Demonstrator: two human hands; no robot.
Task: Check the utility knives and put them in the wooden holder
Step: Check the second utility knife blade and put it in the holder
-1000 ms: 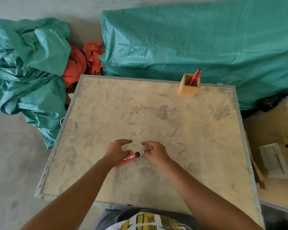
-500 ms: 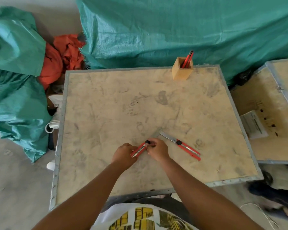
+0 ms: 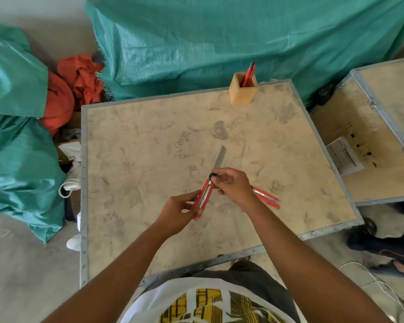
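Our left hand (image 3: 177,209) and right hand (image 3: 233,186) both grasp one utility knife (image 3: 204,197), blade out. Another knife (image 3: 267,199) lies on the counter (image 3: 149,159).

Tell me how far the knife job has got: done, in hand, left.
Done: red knives already stand in the holder at the table's far edge. In hand: the left hand holds a knife by its body while the right hand works its slider, blade out. Left: that knife must go in, and a second knife lies on the table, partly behind the right hand.
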